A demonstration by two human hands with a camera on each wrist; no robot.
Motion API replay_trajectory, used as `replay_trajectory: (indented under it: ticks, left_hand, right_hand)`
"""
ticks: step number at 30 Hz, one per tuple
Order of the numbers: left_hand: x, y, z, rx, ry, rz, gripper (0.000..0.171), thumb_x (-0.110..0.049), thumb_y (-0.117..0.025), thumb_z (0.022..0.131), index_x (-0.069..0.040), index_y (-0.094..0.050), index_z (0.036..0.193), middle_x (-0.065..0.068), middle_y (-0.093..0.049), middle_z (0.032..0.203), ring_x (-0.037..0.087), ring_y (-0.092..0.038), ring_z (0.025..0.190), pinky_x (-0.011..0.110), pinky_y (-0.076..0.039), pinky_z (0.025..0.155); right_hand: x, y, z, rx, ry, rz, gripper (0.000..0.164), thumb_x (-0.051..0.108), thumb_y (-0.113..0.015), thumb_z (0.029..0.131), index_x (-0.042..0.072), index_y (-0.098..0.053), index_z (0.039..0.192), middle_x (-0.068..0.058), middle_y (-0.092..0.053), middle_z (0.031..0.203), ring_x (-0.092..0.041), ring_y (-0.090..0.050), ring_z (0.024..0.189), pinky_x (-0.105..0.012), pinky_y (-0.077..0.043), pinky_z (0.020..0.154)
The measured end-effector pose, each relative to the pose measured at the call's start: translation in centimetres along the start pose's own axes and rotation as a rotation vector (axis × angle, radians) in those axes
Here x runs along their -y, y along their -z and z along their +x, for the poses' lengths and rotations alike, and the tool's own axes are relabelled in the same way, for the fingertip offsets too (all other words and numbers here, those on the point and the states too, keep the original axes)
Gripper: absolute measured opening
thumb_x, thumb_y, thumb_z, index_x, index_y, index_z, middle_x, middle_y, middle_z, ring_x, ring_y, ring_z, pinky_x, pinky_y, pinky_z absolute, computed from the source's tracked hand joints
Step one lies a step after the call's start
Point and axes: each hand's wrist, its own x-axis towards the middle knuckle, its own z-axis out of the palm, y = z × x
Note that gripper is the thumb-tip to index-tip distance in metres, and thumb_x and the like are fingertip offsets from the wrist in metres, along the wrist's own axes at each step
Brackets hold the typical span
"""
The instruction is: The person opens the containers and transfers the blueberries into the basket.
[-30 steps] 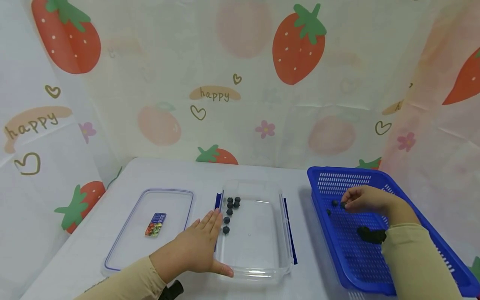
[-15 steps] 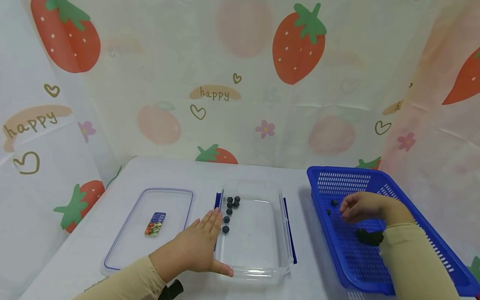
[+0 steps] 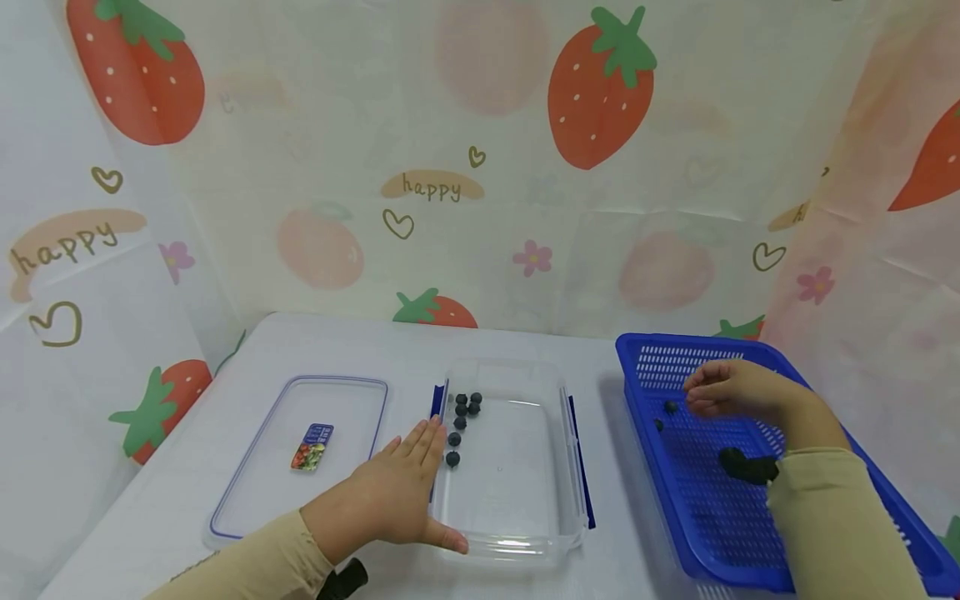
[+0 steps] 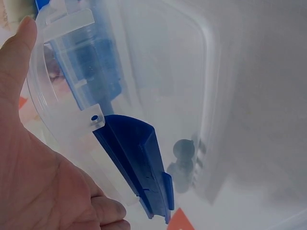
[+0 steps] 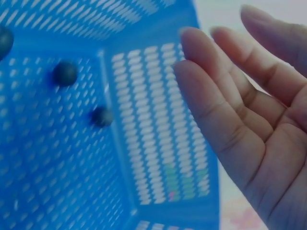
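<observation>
My left hand [image 3: 393,492] rests along the left side of a clear plastic container [image 3: 498,537], its fingers straight and its thumb near the front edge. Several dark blueberries [image 3: 454,439] lie inside, in an uneven line along the container's left wall. Over a blue mesh basket [image 3: 720,533] on the right hangs my right hand [image 3: 738,392], fingers loosely bent and holding nothing. The right wrist view has its thumb apart from the fingers, and blueberries [image 5: 64,73] on the basket floor beyond the fingertips. One blueberry [image 3: 671,407] is just left of this hand in the head view.
A clear lid [image 3: 251,508] with a blue rim and a printed label [image 3: 312,447] lies left of the container. Blue side latches [image 4: 139,167] hang down off the container. Printed cloth [image 3: 495,217] encloses the white table [image 3: 405,346] at the back and sides.
The right hand dipped toward the front of the basket, then rose back and up. A blueberry seen at its fingertips a second ago no longer shows there. The left hand stays put.
</observation>
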Motion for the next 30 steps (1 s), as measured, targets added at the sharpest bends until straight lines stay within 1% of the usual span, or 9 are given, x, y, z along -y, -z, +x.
replay_trajectory:
  ticks: [4, 7, 10, 13, 15, 18, 21, 26, 30]
  left_hand:
    - [0.0, -0.1, 0.0, -0.002, 0.000, -0.003, 0.128, -0.087, -0.044, 0.058, 0.001, -0.012, 0.145, 0.017, -0.007, 0.152, 0.030, -0.006, 0.139, 0.049, -0.021, 0.107]
    - [0.0, -0.2, 0.0, -0.004, -0.002, 0.000, 0.129, -0.088, -0.042, 0.057, 0.001, -0.012, 0.145, 0.017, -0.007, 0.152, 0.030, -0.006, 0.139, 0.049, -0.021, 0.107]
    - [0.1, -0.2, 0.0, -0.004, -0.003, 0.003, 0.129, -0.089, -0.039, 0.056, 0.001, -0.012, 0.145, 0.017, -0.008, 0.152, 0.030, -0.007, 0.139, 0.049, -0.021, 0.107]
    - [0.1, -0.3, 0.0, -0.002, -0.005, 0.011, 0.130, -0.090, -0.038, 0.056, 0.001, -0.012, 0.145, 0.017, -0.008, 0.152, 0.030, -0.007, 0.139, 0.049, -0.021, 0.107]
    - [0.1, -0.3, 0.0, -0.002, -0.006, 0.013, 0.130, -0.090, -0.038, 0.056, 0.001, -0.012, 0.145, 0.017, -0.008, 0.152, 0.030, -0.007, 0.139, 0.049, -0.021, 0.107]
    - [0.1, -0.2, 0.1, -0.001, -0.006, 0.018, 0.130, -0.090, -0.038, 0.056, 0.001, -0.013, 0.145, 0.017, -0.008, 0.152, 0.030, -0.007, 0.139, 0.049, -0.021, 0.107]
    - [0.2, -0.3, 0.1, -0.004, -0.005, 0.020, 0.130, -0.090, -0.038, 0.056, 0.001, -0.013, 0.145, 0.017, -0.008, 0.152, 0.030, -0.007, 0.139, 0.049, -0.021, 0.107]
    - [0.2, -0.3, 0.1, -0.011, -0.006, 0.023, 0.129, -0.089, -0.040, 0.057, 0.001, -0.014, 0.145, 0.017, -0.009, 0.151, 0.031, -0.008, 0.139, 0.050, -0.021, 0.107]
    - [0.2, -0.4, 0.1, -0.016, -0.005, 0.031, 0.129, -0.089, -0.040, 0.057, 0.001, -0.014, 0.145, 0.018, -0.010, 0.151, 0.031, -0.008, 0.139, 0.049, -0.021, 0.107]
  right_hand:
    - [2.0, -0.8, 0.7, -0.079, 0.034, -0.052, 0.035, 0.013, -0.053, 0.093, -0.016, -0.046, 0.112, -0.018, -0.058, 0.103, -0.022, -0.062, 0.094, -0.035, -0.051, 0.082]
    - [3.5, -1.7, 1.4, -0.102, 0.055, -0.100, 0.039, 0.017, -0.053, 0.093, -0.014, -0.046, 0.115, -0.023, -0.056, 0.108, -0.024, -0.061, 0.097, -0.034, -0.050, 0.083]
    - [4.9, -2.6, 2.4, -0.097, 0.076, -0.129, 0.040, 0.020, -0.054, 0.093, -0.011, -0.048, 0.116, -0.027, -0.054, 0.113, -0.030, -0.059, 0.101, -0.036, -0.050, 0.084]
    - [6.2, -3.6, 3.5, -0.092, 0.098, -0.138, 0.040, 0.022, -0.057, 0.091, -0.009, -0.050, 0.115, -0.026, -0.054, 0.112, -0.035, -0.057, 0.102, -0.039, -0.049, 0.085]
    - [7.0, -4.3, 4.3, -0.092, 0.106, -0.137, 0.038, 0.021, -0.058, 0.091, -0.008, -0.051, 0.115, -0.022, -0.056, 0.110, -0.033, -0.059, 0.100, -0.041, -0.048, 0.086]
    - [8.1, -5.6, 5.7, -0.086, 0.109, -0.132, 0.035, 0.019, -0.059, 0.090, -0.005, -0.053, 0.114, -0.016, -0.059, 0.106, -0.027, -0.061, 0.097, -0.040, -0.049, 0.085]
    - [9.0, -6.9, 7.0, -0.057, 0.127, -0.119, 0.032, 0.018, -0.059, 0.090, -0.004, -0.053, 0.113, -0.015, -0.060, 0.102, -0.022, -0.062, 0.093, -0.039, -0.049, 0.084]
    - [10.4, -9.4, 8.9, 0.001, 0.159, -0.091, 0.029, 0.016, -0.059, 0.090, -0.004, -0.055, 0.111, -0.018, -0.060, 0.100, -0.026, -0.062, 0.093, -0.040, -0.049, 0.085]
    - [11.3, -11.4, 10.4, 0.031, 0.169, -0.076, 0.025, 0.015, -0.059, 0.090, -0.002, -0.058, 0.108, -0.016, -0.061, 0.098, -0.029, -0.061, 0.094, -0.039, -0.049, 0.084]
